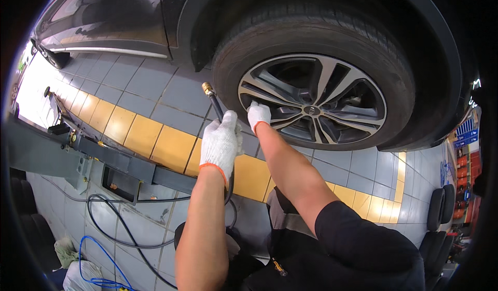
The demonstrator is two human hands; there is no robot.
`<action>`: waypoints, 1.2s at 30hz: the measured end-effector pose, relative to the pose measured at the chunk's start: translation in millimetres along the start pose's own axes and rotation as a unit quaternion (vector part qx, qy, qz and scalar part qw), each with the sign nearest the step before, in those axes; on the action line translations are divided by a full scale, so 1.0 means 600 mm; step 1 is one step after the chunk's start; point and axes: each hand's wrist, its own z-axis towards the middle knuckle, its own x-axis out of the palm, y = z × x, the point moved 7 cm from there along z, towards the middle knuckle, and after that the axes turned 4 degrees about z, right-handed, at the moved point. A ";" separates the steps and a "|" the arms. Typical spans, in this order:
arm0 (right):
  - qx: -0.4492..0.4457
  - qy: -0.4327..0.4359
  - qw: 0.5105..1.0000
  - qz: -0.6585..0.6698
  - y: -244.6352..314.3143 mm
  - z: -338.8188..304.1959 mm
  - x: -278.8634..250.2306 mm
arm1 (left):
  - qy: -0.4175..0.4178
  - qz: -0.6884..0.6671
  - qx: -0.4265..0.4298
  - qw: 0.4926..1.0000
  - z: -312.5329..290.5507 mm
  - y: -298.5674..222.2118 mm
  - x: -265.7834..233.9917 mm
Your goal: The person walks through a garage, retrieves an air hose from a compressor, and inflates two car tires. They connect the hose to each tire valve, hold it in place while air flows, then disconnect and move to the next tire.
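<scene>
My left hand (220, 142), in a white knit glove with an orange cuff, grips a black air hose (216, 106). The brass fitting (208, 88) on its end points up and away, beside the tyre (231, 65). My right hand (258, 116), gloved alike, reaches to the left edge of the alloy wheel (340, 86), which has silver and black spokes. Its fingers are drawn together at the rim; what they pinch, if anything, is hidden. The wheel is mounted on a dark car (109, 19).
A grey lift arm (124, 159) stretches across the floor at left. Hose loops (109, 236) and a blue cord (96, 278) lie at lower left. Spare tyres (438, 208) stand at right, near red and blue items (467, 161). A yellow tile strip (171, 148) crosses the grey floor.
</scene>
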 end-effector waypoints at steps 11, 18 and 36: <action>-0.072 -0.034 0.992 -0.093 0.048 -0.044 -0.027 | 0.000 0.076 -0.007 0.997 0.004 0.023 0.028; 0.346 -0.001 0.784 0.515 -0.090 0.014 0.125 | 0.004 0.106 0.019 0.994 -0.001 0.021 0.042; 0.486 0.011 0.480 0.730 0.001 -0.033 0.104 | 0.004 0.137 0.043 0.990 -0.023 0.009 0.035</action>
